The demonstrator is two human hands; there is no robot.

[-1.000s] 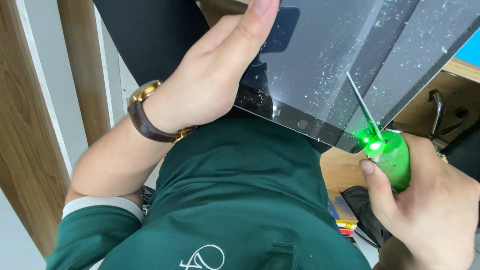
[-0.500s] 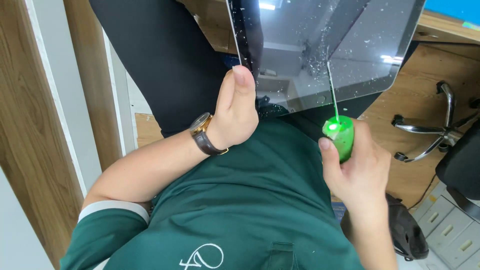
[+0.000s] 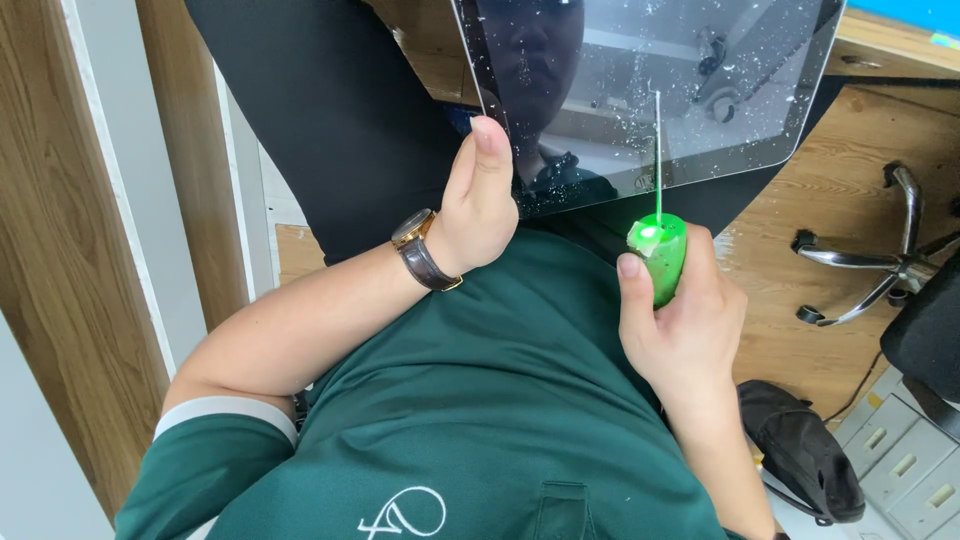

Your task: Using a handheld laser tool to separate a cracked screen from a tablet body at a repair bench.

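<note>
Looking down over a person's lap, entered item by item.

Item: left hand (image 3: 478, 205), at about 12 o'clock of the view's centre. Fingers closed around the lower left corner of a dark glass-fronted tablet (image 3: 690, 90), thumb laid up along the front of its left edge, the other fingers hidden behind the panel. A wristwatch (image 3: 424, 250) with a brown strap and gold-coloured case sits on that wrist, at 9 o'clock from the hand.

Item: tablet. Held tilted over the lap, filling the view from 12 to 2 o'clock. Its screen is off, reflective and speckled with pale flecks. Rounded corners, dark bezel.

Item: right hand (image 3: 680, 320), at 3 o'clock of centre. Fully wrapped around the green handle of a screwdriver (image 3: 658, 250), thumb pressed along the handle's left side. The handle glows bright green at its top. The thin shaft runs straight up toward 12 o'clock, over the lower part of the tablet's glass; whether the tip touches the glass cannot be told.

Item: green shirt (image 3: 480, 400), short-sleeved, covering the torso from 6 to 8 o'clock.

Item: wooden floor (image 3: 800, 260), at 3 o'clock, with the chrome legs of an office chair base (image 3: 880, 260) on it.

Item: black bag (image 3: 800, 450), at 4 o'clock, on the floor just beside the right forearm.
</note>
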